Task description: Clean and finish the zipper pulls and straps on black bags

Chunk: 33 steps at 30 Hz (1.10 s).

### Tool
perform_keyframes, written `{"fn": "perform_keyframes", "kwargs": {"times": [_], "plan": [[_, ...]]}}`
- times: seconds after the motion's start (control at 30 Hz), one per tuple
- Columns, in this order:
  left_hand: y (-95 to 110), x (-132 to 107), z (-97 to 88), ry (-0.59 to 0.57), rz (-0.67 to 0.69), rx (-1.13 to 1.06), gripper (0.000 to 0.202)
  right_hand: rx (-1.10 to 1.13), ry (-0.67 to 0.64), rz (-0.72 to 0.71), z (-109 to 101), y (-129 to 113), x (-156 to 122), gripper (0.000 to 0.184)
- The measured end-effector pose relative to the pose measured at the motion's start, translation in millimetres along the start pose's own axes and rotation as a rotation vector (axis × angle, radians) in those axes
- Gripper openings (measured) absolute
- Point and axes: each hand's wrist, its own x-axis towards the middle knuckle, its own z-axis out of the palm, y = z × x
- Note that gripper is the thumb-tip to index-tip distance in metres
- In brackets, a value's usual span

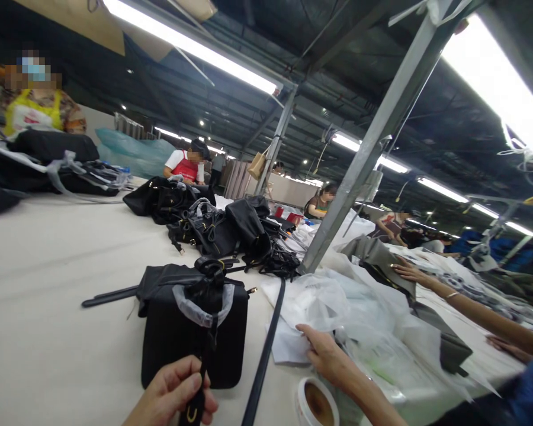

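My left hand [175, 391] is closed in a pinch on a black strap [199, 384] with a gold ring at its end, at the bottom of the view. The strap hangs in front of a black handbag [193, 331] lying on the cream table [48, 284]; its handle is wrapped in clear plastic. My right hand [326, 355] rests on a pile of clear plastic bags and white paper [333, 307], fingers curled on the top sheet. A long black strap [266, 349] lies between the handbag and the pile.
More black bags [222, 228] are heaped further back on the table. A slanted metal post [359, 154] rises from the table. A tape roll [316, 402] lies near my right wrist. A co-worker's arm [462, 302] reaches over grey fabric at right. Other people work beyond.
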Motion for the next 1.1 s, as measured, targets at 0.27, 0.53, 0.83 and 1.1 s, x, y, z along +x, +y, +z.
{"fn": "perform_keyframes", "kwargs": {"times": [0.27, 0.53, 0.83, 1.1], "plan": [[2, 0, 1.3, 0.011, 0.000, 0.005, 0.039, 0.083, 0.005, -0.010, -15, -23, -1, 0.033], [-3, 2, -0.5, 0.012, -0.015, 0.002, 0.040, 0.175, -0.114, -0.031, -16, -31, 0, 0.027], [3, 0, 2.6, 0.016, -0.023, 0.023, 0.040, 0.285, -0.233, -0.076, -19, -34, 0, 0.027], [1, 1, 2.3, 0.021, -0.015, 0.013, 0.041, 0.262, -0.211, -0.054, -16, -33, 1, 0.033]]}}
